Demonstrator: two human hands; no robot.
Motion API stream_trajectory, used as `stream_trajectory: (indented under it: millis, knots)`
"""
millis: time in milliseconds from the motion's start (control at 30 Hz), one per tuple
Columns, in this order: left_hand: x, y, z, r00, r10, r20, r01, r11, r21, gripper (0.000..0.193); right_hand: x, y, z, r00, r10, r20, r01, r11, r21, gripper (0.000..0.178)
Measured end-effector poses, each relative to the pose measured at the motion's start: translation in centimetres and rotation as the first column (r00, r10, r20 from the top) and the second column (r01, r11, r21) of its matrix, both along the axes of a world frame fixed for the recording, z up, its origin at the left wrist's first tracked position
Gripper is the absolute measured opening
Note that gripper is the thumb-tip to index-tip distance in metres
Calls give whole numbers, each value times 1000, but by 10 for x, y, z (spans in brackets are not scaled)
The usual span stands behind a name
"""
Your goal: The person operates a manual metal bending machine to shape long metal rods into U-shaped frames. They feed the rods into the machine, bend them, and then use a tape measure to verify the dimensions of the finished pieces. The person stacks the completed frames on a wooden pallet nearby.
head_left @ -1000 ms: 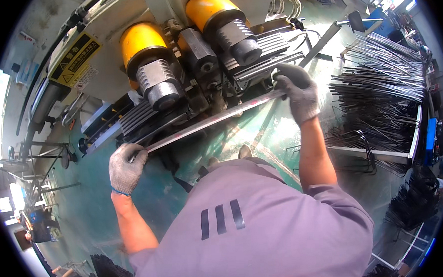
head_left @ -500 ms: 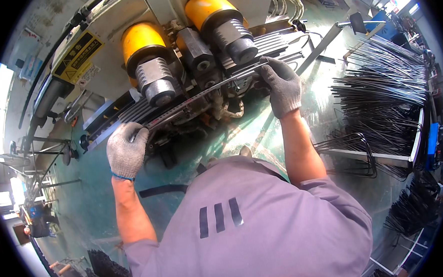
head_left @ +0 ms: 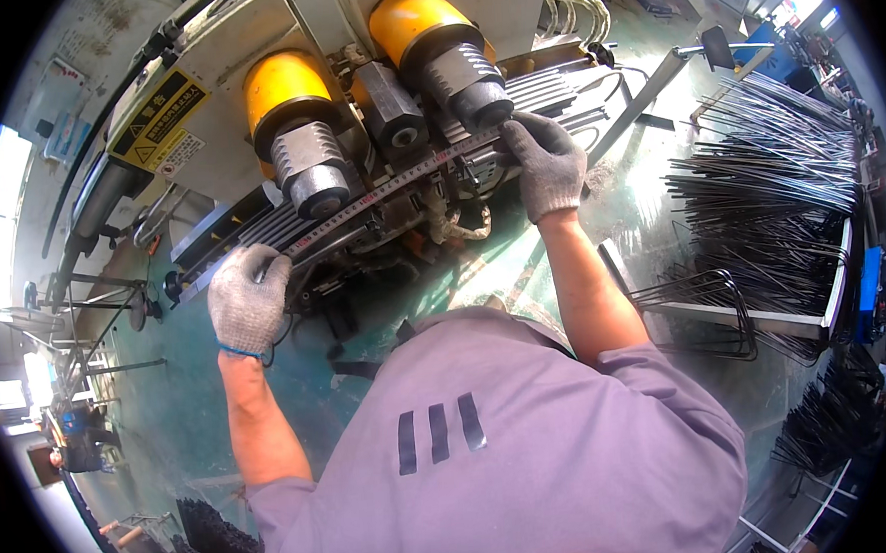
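Observation:
A thin white measuring tape (head_left: 388, 187) with dark and red markings is stretched slantwise along the front of a machine, from lower left to upper right. My left hand (head_left: 251, 299), in a light grey knit glove, is closed on its lower left end. The gloved right hand (head_left: 545, 166), with darker grey fingers, pinches the upper right end beside a machine roller. The tape passes just below two ribbed steel tool heads (head_left: 306, 155) under yellow cylinders (head_left: 283, 90), in front of several parallel metal bars (head_left: 270, 223). My fingers hide both tape ends.
A rack (head_left: 796, 320) heaped with dark thin metal rods (head_left: 759, 180) stands at the right, bent rods sticking out toward me. A slanted grey post (head_left: 644, 91) rises beyond my right hand. A yellow warning label (head_left: 159, 116) marks the machine's left side. Green floor (head_left: 190, 420) lies below.
My right hand has shifted left and slightly nearer. The tape has turned so that its marked face shows more fully. My left hand has moved slightly left.

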State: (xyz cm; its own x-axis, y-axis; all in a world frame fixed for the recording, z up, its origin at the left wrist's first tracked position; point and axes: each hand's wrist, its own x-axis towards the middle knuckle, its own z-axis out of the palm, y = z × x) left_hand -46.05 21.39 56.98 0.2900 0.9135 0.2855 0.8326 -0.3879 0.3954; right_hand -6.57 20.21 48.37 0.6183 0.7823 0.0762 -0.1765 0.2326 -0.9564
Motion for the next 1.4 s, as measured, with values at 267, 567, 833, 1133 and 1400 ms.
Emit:
stream_trajectory:
  millis: [267, 567, 833, 1133, 1400]
  knots:
    - [-6, 10, 8, 998, -54, -25, 55, 997, 46, 14, -3, 6, -10, 992, -90, 85, 88, 996, 26, 21]
    - [-15, 11, 16, 999, -10, -44, 8, 999, -51, 20, -3, 9, -9, 997, -58, 56, 57, 998, 26, 25]
    - [-27, 21, 12, 997, -16, -77, 14, 999, -32, 20, -3, 11, -8, 988, -116, 100, 114, 993, 29, 23]
    - [-32, 26, 8, 995, -12, -99, 6, 998, -61, 23, 1, 14, -16, 992, -105, 69, 103, 994, 40, 23]
    - [-33, 27, 8, 996, -7, -88, -1, 996, -92, 25, -3, 13, -9, 993, -109, 53, 107, 993, 45, 24]
